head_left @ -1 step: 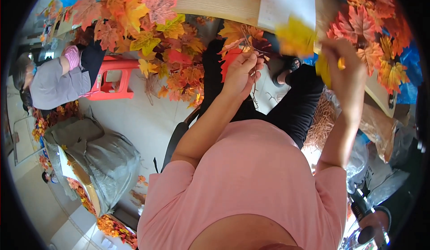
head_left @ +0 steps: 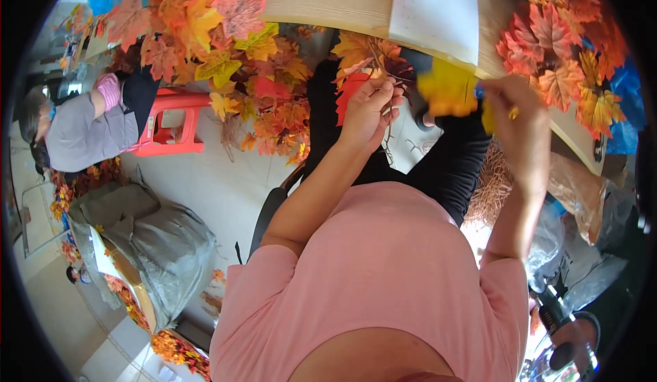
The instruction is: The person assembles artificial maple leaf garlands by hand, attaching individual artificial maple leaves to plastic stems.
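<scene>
My left hand [head_left: 371,111] is closed around the thin brown stems of an artificial maple leaf spray [head_left: 350,89], with red and orange leaves on its far side. Thumb and fingers pinch the stems, and loose twig ends hang below. To its right, my right hand [head_left: 518,125] is closed on a yellow artificial maple leaf [head_left: 448,89], which is blurred by motion. A bit of blue shows at those fingertips, too small to name. More yellow shows beside the palm. The leaf is close to the spray; whether they touch I cannot tell.
A wooden table [head_left: 308,0] curves across the far side, bearing a white paper [head_left: 436,12]. Orange leaf bunches [head_left: 198,19] hang at left, red ones [head_left: 551,40] at right. Brown twigs [head_left: 494,187] lie by my right leg. A person [head_left: 85,125] sits left on a red stool [head_left: 168,122].
My right hand has come slightly left and nearer to me, bringing the yellow leaf closer to my left hand. My left hand and the spray have stayed almost still.
</scene>
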### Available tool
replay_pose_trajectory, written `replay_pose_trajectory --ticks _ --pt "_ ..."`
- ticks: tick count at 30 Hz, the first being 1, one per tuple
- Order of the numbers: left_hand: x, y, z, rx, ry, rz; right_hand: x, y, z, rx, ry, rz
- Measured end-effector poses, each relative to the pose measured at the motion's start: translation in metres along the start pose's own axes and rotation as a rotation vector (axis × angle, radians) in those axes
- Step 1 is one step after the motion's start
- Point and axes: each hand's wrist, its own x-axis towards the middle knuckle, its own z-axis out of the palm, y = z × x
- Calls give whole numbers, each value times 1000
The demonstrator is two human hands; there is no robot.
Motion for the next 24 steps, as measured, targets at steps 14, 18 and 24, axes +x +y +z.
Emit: replay_pose_trajectory --ticks 14,18,24 --pt "-14 -35 20 450 44 141 -52 51 99 428 -153 211" --pt "-13 -36 18 455 33 193 -55 58 106 521 -146 221" --pt "-11 -38 19 518 -14 289 -52 56 101 488 -193 238"
